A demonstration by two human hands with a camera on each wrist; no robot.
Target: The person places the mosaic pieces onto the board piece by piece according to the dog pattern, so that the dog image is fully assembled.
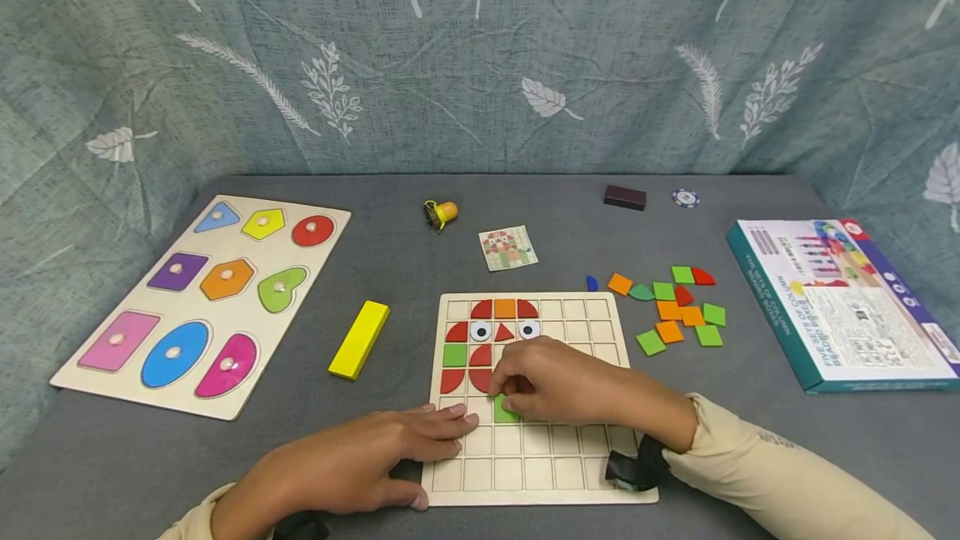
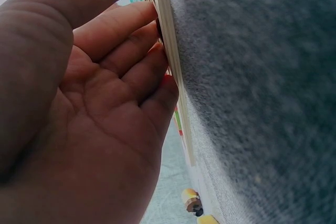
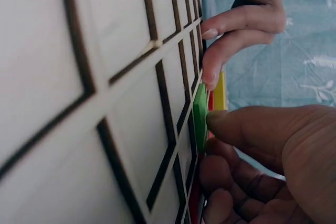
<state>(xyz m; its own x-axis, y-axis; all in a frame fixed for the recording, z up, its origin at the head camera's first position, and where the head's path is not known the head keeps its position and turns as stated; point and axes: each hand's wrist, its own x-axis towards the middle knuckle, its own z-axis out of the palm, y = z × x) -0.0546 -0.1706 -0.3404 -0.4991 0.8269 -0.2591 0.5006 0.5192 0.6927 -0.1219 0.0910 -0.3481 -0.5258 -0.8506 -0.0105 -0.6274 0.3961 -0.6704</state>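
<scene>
A wooden grid board [image 1: 522, 473] lies in front, its upper left cells filled with red quarter-round tiles [image 1: 452, 381], a green and an orange tile, and two round eye tiles [image 1: 480, 331]. Over the middle of the board, my right hand [image 1: 570, 380] holds a green square tile [image 1: 506, 410] with thumb and curled fingers. The thumb tip touches this tile [image 3: 200, 115] in the right wrist view, where it sits right at a cell. My left hand [image 1: 375, 457] rests with extended fingers on the board's lower left, thumb at the front left corner.
Loose colored tiles [image 1: 669, 310] lie right of the board. A picture card [image 1: 508, 248] is behind it. A yellow block [image 1: 359, 340] and a shape puzzle board [image 1: 247, 336] lie left, a box [image 1: 847, 307] right. At the back are a small orange-yellow object [image 1: 441, 213], dark block [image 1: 625, 197] and chip [image 1: 686, 198].
</scene>
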